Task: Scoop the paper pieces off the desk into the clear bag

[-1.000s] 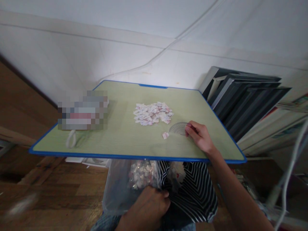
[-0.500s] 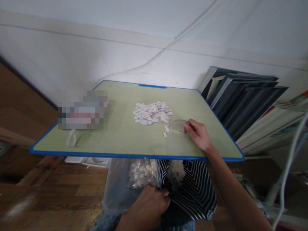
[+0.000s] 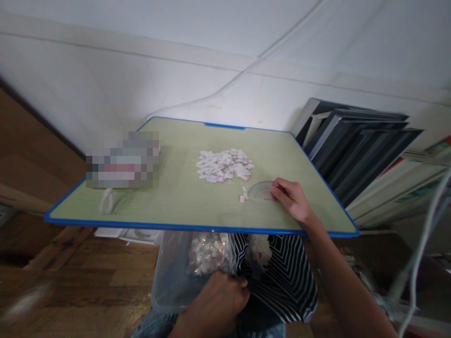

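My right hand [image 3: 291,199] pinches the right end of a clear plastic protractor [image 3: 260,189] low over the green tabletop. The protractor's left end is beside a few loose small paper pieces [image 3: 243,197]. Behind them lies a heap of small white and pinkish paper pieces [image 3: 223,165]. Below the table's front edge, my left hand [image 3: 223,300] is closed with its fingers curled under, between a clear plastic tub [image 3: 164,286] and a black-and-white striped cloth [image 3: 296,281]. What its fingers grip is hidden.
The tub holds small wrapped-looking pieces [image 3: 207,253]; pale paper bits [image 3: 260,251] lie in the striped cloth. A blurred-out object [image 3: 123,164] with a white loop [image 3: 105,202] stands at the table's left. Dark folders [image 3: 362,150] lean at the right; a white cable [image 3: 428,234] hangs nearby.
My right hand has drawn the protractor slightly towards me, and the loose paper pieces by its left end have shifted a little. My left hand stays where it was.
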`<state>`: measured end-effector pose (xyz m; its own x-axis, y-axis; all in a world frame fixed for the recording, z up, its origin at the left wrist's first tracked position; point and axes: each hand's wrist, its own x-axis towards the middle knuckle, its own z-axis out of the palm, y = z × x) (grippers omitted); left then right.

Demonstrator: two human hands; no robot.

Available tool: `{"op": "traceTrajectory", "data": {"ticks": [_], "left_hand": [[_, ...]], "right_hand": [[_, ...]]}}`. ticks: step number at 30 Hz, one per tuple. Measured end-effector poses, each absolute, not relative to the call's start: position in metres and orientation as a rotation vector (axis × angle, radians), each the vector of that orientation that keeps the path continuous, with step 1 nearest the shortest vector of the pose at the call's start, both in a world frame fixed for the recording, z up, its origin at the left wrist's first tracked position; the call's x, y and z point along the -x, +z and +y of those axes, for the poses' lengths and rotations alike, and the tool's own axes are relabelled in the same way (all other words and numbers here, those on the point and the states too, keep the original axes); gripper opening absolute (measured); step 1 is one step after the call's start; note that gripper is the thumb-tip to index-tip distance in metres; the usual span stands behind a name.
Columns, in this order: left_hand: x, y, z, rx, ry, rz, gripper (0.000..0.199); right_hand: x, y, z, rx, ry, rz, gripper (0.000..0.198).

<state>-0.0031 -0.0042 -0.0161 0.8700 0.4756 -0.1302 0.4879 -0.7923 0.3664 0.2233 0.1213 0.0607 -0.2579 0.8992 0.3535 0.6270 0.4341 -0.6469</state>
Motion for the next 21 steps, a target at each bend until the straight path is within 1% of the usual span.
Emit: {"op": "traceTrajectory", "data": {"ticks": [13,18,21], "left_hand": [[0.0008,-0.009,-0.0015,-2.674,-0.099,0.698,0.019],[0.0008,-0.0122,-0.0019,-2.666,-0.051,0.708,0.018],[0.0013,-0.0137,-0.0025,-2.66,-0.05,0.701,0.016]], "right_hand": [[-0.2313,0.0562,0.1203,1.405,0.486,-1.833,0.03],[-0.2272,0.0577,0.1212,1.357,0.678,-1.928,0.038],[-0.2277,0.0567,0.1217,1.393,0.594,-1.875,0.04]]}}
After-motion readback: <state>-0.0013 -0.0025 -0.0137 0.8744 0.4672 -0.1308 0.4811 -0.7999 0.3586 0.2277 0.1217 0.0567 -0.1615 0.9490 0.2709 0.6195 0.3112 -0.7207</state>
